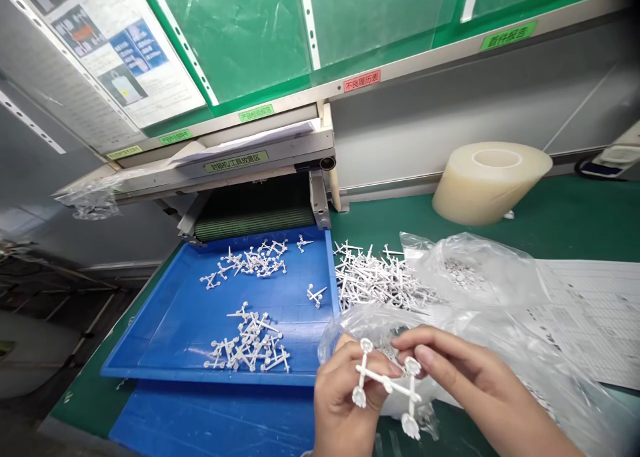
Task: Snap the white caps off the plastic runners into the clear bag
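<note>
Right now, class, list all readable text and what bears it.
"首件报告": right green label, rail.
"不良履历表": red label, rail.
"产品检验规范": middle green label, rail.
"工具放置区": shelf label; preceding characters unclear.
Too small or blurred: rail's leftmost labels, posted sheet, table paper.

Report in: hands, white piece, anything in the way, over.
Left hand gripping white plastic piece. Right hand close to it, contact unclear. Clear plastic bags behind hands, not covering piece.

Parts (253,347) lie in the tray (173,330), before the conveyor (255,207) and left of the stick pile (380,280)
</note>
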Tool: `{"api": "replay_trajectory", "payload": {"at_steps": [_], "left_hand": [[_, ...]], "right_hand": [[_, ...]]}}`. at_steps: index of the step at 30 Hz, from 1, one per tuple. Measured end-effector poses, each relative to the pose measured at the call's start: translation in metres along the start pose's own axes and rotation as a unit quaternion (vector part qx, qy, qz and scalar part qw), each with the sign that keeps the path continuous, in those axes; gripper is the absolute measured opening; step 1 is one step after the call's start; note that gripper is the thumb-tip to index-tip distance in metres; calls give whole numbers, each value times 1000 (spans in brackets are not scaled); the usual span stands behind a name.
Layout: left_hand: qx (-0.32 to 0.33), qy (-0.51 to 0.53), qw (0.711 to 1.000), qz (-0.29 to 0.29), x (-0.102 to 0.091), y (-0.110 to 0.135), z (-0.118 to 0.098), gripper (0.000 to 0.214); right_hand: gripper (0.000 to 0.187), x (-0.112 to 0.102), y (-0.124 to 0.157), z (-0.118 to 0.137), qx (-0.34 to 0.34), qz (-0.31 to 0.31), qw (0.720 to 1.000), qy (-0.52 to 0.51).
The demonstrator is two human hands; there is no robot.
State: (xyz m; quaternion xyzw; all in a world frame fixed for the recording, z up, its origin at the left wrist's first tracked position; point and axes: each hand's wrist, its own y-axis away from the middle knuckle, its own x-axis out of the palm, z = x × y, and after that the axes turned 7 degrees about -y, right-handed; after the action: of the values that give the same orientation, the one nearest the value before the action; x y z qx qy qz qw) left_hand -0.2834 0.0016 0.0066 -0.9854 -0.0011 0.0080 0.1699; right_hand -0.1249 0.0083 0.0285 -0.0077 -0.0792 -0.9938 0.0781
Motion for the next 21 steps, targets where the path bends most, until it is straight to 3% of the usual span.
{"api": "replay_trajectory", "payload": {"at_steps": [3, 6, 15, 19, 21], "left_hand": [[19, -41, 999, 15, -3, 3, -2, 14], [-1, -38, 999, 16, -2, 5, -5, 16], [-22, -48, 998, 23, -2, 5, -6, 18], [12, -74, 997, 34, -3, 4, -3, 20], [48, -88, 994, 38, -4, 3, -2, 18]], "right_hand": [[24, -8, 2, 9, 10, 44, 999, 15], [27, -11, 2, 12, 27, 89, 996, 7], [34, -9, -5, 12, 62, 90, 993, -43], [38, -10, -3, 13, 87, 111, 985, -102], [38, -10, -3, 13, 122, 143, 968, -168]]}}
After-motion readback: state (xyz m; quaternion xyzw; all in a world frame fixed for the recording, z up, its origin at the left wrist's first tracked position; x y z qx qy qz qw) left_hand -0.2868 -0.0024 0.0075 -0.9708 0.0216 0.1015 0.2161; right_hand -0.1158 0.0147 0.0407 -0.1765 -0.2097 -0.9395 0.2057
